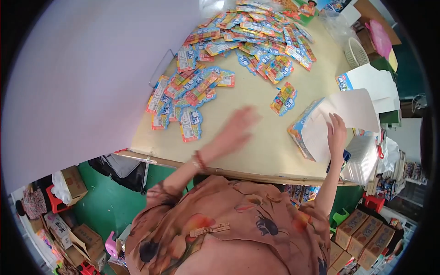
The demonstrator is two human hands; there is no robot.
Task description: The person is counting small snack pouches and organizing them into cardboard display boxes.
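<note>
My right hand (337, 135) is at the right side of an open display box (300, 130), its fingers bent over the wall onto the white inside. The box is blue and orange outside, with a tall white flap (362, 107) standing up. My left hand (236, 130) is over the middle of the table, smeared by motion, and its fingers are unclear. A single colourful candy pack (284, 98) lies between it and the box. To the left are several loose packs (190, 123), some face down. A large heap of the same packs (256, 34) spreads across the far side.
A pale table (270, 151) bears all this. White sheeting or panel (91, 82) fills the left. A second white box (373, 85), a round basket (357, 52) and a stack of clear plastic trays (362, 158) stand at the right. Cartons (364, 236) sit on the green floor.
</note>
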